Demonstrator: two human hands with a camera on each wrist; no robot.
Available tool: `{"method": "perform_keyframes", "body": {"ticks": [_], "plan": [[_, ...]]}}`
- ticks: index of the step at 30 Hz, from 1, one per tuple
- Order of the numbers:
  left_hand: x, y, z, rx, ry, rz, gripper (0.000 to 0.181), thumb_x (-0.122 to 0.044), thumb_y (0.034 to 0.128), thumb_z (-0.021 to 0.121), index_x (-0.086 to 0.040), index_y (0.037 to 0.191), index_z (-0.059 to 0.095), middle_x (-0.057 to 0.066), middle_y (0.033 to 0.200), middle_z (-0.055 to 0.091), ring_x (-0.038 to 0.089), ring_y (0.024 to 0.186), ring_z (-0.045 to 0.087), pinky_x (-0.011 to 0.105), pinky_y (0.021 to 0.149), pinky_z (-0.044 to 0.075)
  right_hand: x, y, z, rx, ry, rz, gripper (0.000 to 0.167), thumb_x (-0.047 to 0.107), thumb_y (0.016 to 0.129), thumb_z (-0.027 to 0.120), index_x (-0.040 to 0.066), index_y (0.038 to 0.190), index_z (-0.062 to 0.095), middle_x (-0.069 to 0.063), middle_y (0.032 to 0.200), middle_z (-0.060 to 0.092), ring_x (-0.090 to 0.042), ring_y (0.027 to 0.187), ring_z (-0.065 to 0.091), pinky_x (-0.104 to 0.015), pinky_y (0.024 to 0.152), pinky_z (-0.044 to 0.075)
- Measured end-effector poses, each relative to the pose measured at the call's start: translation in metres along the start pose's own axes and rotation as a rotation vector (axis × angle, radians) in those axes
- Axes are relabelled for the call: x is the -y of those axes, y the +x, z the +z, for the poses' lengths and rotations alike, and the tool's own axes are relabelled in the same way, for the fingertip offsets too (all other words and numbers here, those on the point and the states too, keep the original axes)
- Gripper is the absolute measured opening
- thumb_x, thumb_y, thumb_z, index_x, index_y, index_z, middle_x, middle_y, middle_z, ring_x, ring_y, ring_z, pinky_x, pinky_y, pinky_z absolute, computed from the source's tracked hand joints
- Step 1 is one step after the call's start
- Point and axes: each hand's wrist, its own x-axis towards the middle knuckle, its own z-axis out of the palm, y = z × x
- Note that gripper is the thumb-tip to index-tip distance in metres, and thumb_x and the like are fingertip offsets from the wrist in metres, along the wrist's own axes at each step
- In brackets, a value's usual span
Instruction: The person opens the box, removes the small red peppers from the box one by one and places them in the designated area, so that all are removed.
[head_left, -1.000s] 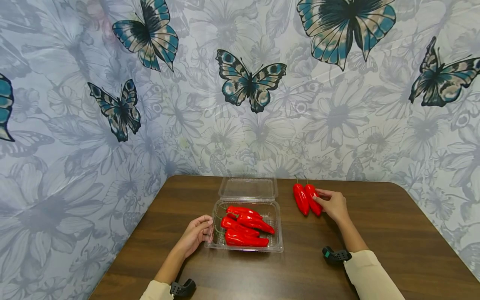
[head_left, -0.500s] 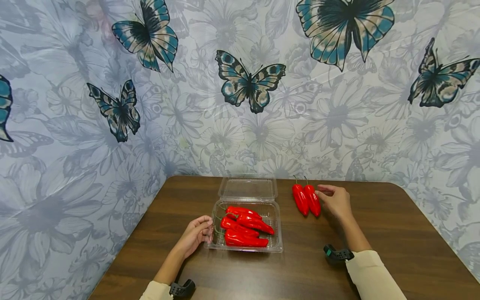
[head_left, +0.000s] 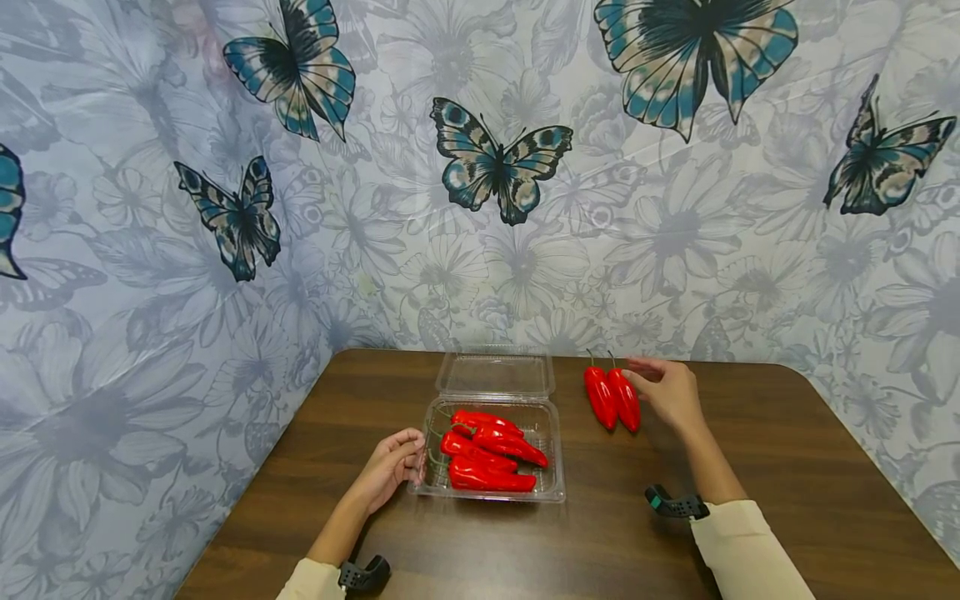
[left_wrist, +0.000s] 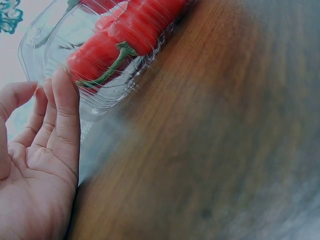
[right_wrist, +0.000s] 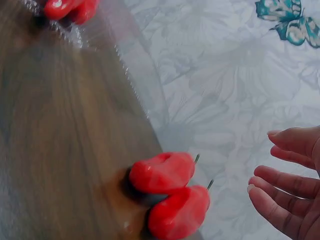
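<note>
Both sleeves are pale cream and look plain, with long cuffs; the left sleeve [head_left: 309, 581] shows only as a short piece at the lower edge of the head view, the right sleeve [head_left: 750, 552] at greater length; next to each cuff sits a chunky black band, the left band [head_left: 365, 575] curved and rounded at its free end, with small dark dots along its face; the right band [head_left: 678, 507] is likewise black, curved and dotted, and carries a small green patch [head_left: 655, 502] near its outer end; the left hand [head_left: 392, 467] and right hand [head_left: 667, 396] are bare.
</note>
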Motion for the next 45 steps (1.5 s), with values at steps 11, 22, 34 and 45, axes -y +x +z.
{"method": "perform_keyframes", "body": {"ticks": [11, 22, 34, 45], "plan": [[0.003, -0.005, -0.002, -0.007, 0.003, -0.005, 0.014, -0.007, 0.1077, 0.044, -0.008, 0.105, 0.058, 0.001, 0.078, 0.061, 0.014, 0.063, 0.065, 0.025, 0.057, 0.057, 0.031, -0.011, 0.007, 0.045, -0.037, -0.097, 0.035, 0.025, 0.094, 0.075, 0.004, 0.122, 0.072, -0.015, 0.112, 0.074, -0.033, 0.097, 0.073, -0.016, 0.074, 0.055], [-0.002, -0.002, -0.002, 0.003, 0.028, 0.005, 0.01, -0.009, 0.1073, 0.046, -0.006, 0.105, 0.056, 0.001, 0.077, 0.059, 0.014, 0.063, 0.064, 0.025, 0.058, 0.057, 0.068, -0.023, 0.019, 0.081, -0.033, -0.178, 0.032, 0.024, 0.093, 0.077, 0.009, 0.121, 0.074, -0.01, 0.109, 0.076, -0.03, 0.101, 0.07, -0.032, 0.074, 0.054], [0.001, -0.002, -0.004, -0.007, 0.023, -0.011, 0.011, -0.009, 0.1076, 0.046, -0.008, 0.105, 0.057, 0.0, 0.076, 0.059, 0.014, 0.063, 0.064, 0.025, 0.057, 0.056, 0.086, -0.048, 0.055, 0.191, 0.057, -0.274, 0.032, 0.013, 0.086, 0.083, 0.01, 0.117, 0.076, -0.009, 0.081, 0.07, -0.011, 0.058, 0.053, -0.021, 0.048, 0.04], [0.003, -0.002, -0.006, -0.015, 0.021, -0.013, 0.012, -0.009, 0.1071, 0.047, -0.01, 0.102, 0.058, 0.001, 0.076, 0.059, 0.014, 0.063, 0.064, 0.024, 0.057, 0.056, 0.106, -0.073, 0.078, 0.305, 0.145, -0.407, 0.037, 0.011, 0.085, 0.083, 0.009, 0.121, 0.073, -0.002, 0.112, 0.074, -0.015, 0.085, 0.071, -0.032, 0.07, 0.061]]}}
